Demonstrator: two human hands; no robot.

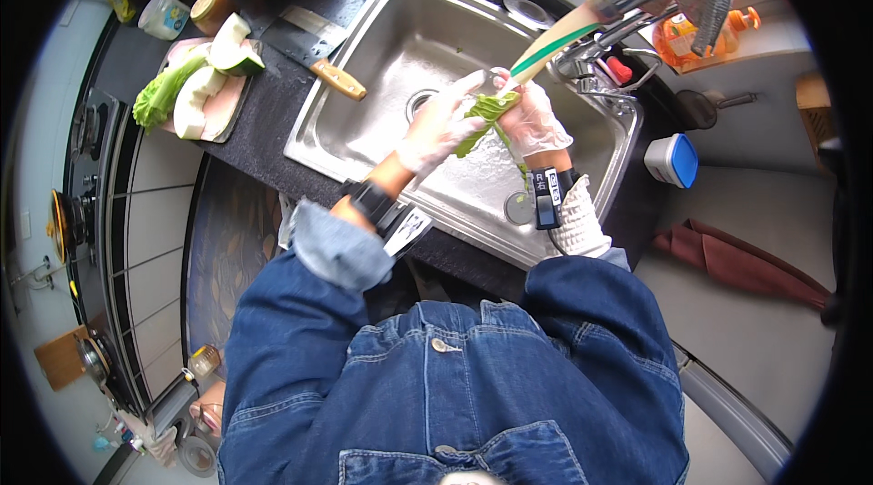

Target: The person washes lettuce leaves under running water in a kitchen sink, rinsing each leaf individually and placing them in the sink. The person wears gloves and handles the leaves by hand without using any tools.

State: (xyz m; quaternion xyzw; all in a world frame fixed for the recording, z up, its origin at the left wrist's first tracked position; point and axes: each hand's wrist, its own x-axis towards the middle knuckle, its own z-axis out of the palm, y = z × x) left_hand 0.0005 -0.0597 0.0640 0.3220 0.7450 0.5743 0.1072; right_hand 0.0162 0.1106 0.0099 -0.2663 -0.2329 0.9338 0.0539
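Observation:
Under the tap, over the steel sink (355, 135), I hold a green lettuce leaf (489, 112) between my gloved hands. My left hand (443, 124), in a clear plastic glove, grips the leaf's left side. On its right side are the closed fingers of my right hand (535, 120), gloved the same way. The tap's spout (556, 41), pale with a green stripe, ends right at my fingertips and the top of the leaf. A strip of green hangs below my right hand, partly hidden by the wrist.
A cleaver (314, 44) lies at the sink's left rim, its wooden handle jutting over the basin. Farther left, a cutting board (221, 126) bears lettuce (164, 94) and pale melon pieces (198, 103). An orange soap bottle (677, 38) and a blue-lidded tub (671, 160) stand right.

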